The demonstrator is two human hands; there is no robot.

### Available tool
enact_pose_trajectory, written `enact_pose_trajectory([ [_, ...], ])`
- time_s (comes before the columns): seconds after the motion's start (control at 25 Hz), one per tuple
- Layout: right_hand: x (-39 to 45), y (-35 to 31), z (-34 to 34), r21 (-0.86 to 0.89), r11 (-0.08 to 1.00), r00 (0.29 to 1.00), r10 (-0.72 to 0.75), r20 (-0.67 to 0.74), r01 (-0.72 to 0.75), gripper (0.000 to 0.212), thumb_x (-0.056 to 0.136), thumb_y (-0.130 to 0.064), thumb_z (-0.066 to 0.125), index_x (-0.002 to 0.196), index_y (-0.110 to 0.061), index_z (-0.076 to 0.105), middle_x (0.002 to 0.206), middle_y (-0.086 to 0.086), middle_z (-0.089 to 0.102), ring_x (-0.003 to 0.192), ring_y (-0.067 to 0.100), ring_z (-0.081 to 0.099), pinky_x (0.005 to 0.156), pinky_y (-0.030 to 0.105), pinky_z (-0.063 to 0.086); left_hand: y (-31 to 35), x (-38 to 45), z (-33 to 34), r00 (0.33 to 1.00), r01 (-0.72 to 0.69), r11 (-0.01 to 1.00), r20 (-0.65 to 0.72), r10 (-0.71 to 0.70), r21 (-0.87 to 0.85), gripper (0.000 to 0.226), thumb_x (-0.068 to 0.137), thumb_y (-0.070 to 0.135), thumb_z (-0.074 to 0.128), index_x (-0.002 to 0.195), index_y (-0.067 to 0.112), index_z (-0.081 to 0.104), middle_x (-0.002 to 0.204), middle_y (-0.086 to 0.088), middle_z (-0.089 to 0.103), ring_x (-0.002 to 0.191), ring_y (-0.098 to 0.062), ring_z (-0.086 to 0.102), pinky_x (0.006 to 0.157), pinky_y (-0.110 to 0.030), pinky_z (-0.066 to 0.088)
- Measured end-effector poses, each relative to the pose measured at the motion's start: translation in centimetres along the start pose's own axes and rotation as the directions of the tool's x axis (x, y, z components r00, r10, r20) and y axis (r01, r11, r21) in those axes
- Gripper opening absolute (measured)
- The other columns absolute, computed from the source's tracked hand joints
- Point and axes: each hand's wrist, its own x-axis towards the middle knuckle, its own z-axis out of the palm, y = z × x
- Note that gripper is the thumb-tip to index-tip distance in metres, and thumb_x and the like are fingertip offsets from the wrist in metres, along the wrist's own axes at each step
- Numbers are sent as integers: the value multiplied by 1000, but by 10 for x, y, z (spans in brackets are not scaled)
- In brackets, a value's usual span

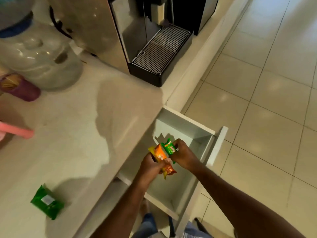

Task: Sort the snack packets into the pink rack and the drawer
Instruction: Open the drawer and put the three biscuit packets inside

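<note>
Both hands hover over the open white drawer (208,148) under the counter. My left hand (151,166) grips an orange snack packet (160,156) with a yellow packet (151,150) behind it. My right hand (182,153) pinches a small green packet (169,147) right beside the orange one. Another green packet (47,201) lies on the counter at the lower left. A corner of the pink rack (16,130) shows at the left edge.
The white counter (77,134) carries a coffee machine with a black drip tray (161,55), a large clear water bottle (37,54) and a purple cup (20,87) of sticks. Tiled floor (265,100) lies to the right of the drawer.
</note>
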Motion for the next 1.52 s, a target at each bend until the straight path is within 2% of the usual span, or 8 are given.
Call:
enact_pose_trajectory([
  [0.12,23,16,3,-46,999,998,30,61,-27,42,82,-10,78,114,-19,52,110,2,55,86,20,66,66,39,62,-14,24,23,996,83,994,-38,-86,-67,39,72,32,90,105,23,69,93,1,78,77,-10,76,55,-23,57],
  [0.28,52,31,12,-220,975,993,62,102,-38,50,84,-16,77,125,-20,49,113,5,56,99,23,63,81,44,60,-33,54,47,974,207,970,-65,-217,-129,41,75,23,87,111,15,69,101,-6,76,92,-24,74,72,-38,63],
  [0.44,77,47,20,-393,919,986,98,133,-38,52,85,-17,74,128,-16,45,121,10,55,109,30,59,94,46,50,-55,78,65,952,265,943,-103,-289,-203,31,77,15,85,106,12,72,99,-10,77,90,-26,75,80,-43,63],
  [0.6,101,55,33,-500,864,973,155,169,-51,58,86,-18,74,134,-14,41,128,12,51,117,33,54,99,47,41,-70,96,75,899,326,863,-155,-409,-386,28,77,4,82,98,19,71,94,-7,77,84,-23,75,74,-37,63],
  [0.8,118,63,49,-582,813,977,133,168,-11,51,91,-18,66,134,-11,39,128,15,49,117,37,54,99,49,40,-78,112,79,876,325,823,-179,-447,-465,31,79,5,82,107,7,70,103,-14,75,81,-22,72,59,-29,59],
  [1.04,127,64,56,-568,823,965,147,216,1,62,84,-22,71,135,-9,39,128,16,47,116,39,52,90,47,42,-77,126,84,879,329,815,-162,-449,-478,43,77,-7,79,117,1,67,110,-20,72,85,-28,72,54,-29,59],
  [1.28,124,64,58,-509,861,944,164,285,4,52,88,-22,69,131,-7,44,129,18,49,116,39,54,81,42,44,-83,134,91,859,401,853,-187,-477,-334,36,87,-11,65,122,-8,64,121,-26,67,109,-41,67,94,-47,56],
  [1.52,103,58,51,-487,873,950,169,263,-20,55,86,-19,73,133,-8,44,127,17,49,113,35,54,80,41,47,-70,114,85,859,448,878,-192,-474,-166,33,90,5,67,122,0,66,122,-19,68,109,-35,64,84,-32,48],
])
